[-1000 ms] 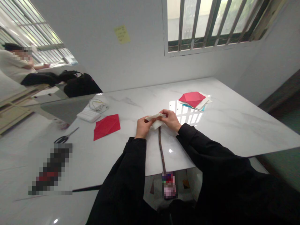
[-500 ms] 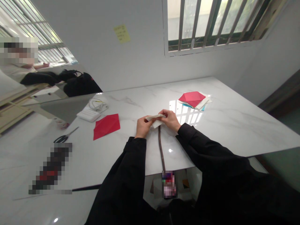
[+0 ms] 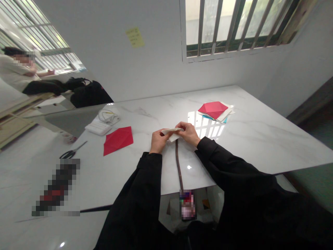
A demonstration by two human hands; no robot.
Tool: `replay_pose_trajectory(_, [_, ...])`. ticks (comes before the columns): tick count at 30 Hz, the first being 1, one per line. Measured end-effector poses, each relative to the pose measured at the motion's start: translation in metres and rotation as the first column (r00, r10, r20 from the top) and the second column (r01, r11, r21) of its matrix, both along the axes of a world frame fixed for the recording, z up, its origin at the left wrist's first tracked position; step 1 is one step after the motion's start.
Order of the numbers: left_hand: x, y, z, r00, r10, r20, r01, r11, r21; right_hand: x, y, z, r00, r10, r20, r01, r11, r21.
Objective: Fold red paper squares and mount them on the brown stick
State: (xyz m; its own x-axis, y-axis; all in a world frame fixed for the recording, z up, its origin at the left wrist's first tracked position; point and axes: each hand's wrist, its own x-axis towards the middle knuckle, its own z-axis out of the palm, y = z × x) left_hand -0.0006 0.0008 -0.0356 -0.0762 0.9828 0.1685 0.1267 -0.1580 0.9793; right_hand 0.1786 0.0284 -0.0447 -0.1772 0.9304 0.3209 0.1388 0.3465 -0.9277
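A piece of white paper (image 3: pixel 173 136), folded or bent, is held above the table between my two hands. My left hand (image 3: pixel 158 141) pinches its left end. Its right end is gripped by the fingers of my right hand (image 3: pixel 189 133). Part of the paper is hidden behind the fingers. Below it a thin brown strap or cord (image 3: pixel 178 163) runs over the table's near edge to a pixelated object (image 3: pixel 187 205) hanging there. To the left lies a creased red sheet of paper (image 3: pixel 118 140).
On the white marbled table (image 3: pixel 255 139), a stack of red, cream and blue papers (image 3: pixel 213 110) lies at the back right. Scissors (image 3: pixel 71 152), a white box (image 3: pixel 98 127) with a cable (image 3: pixel 109 117) and a blurred dark object (image 3: pixel 57 187) are left. A person (image 3: pixel 23 69) sits far left.
Almost nothing differs. My hands and the white paper hold nearly the same position.
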Motion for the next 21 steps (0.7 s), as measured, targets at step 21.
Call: replay_pose_trajectory(21, [0.005,-0.002,0.012,0.94,0.006,0.342,0.038,0.992,-0.122,0.004,0.01,-0.001,0.928,0.195,-0.318,-0.268,0.942,-0.203])
